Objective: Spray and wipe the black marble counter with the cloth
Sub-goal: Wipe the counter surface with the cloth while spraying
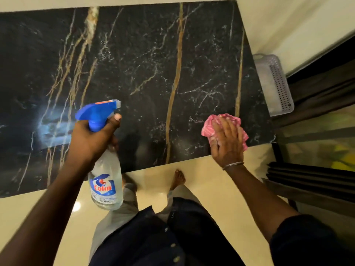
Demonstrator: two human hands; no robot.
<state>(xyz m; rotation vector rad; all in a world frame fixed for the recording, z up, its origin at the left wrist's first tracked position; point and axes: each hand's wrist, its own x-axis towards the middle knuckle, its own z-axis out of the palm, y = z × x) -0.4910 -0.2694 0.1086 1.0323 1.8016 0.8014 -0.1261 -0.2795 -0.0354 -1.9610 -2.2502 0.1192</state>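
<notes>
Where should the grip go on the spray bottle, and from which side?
On the narrow neck just under the blue trigger head, coming from the back, opposite the nozzle. The bottle widens below and the head flares above, so the neck locks the grip and a finger reaches the trigger. The left hand holds it that way, nozzle toward the counter.

A pale grey perforated plastic basket (274, 83) sat at the upper right, beside a cream wall (288, 25). Next to it hung dark curtain fabric (322, 89), with a stack of dark flat panels (307, 175) lower down. Below me lay a glossy cream floor (211, 179), reflecting a spot of light. I wore a dark buttoned tunic (153, 237) over loose grey trousers (115, 214), and my bare foot (178, 178) showed on the floor.
</notes>
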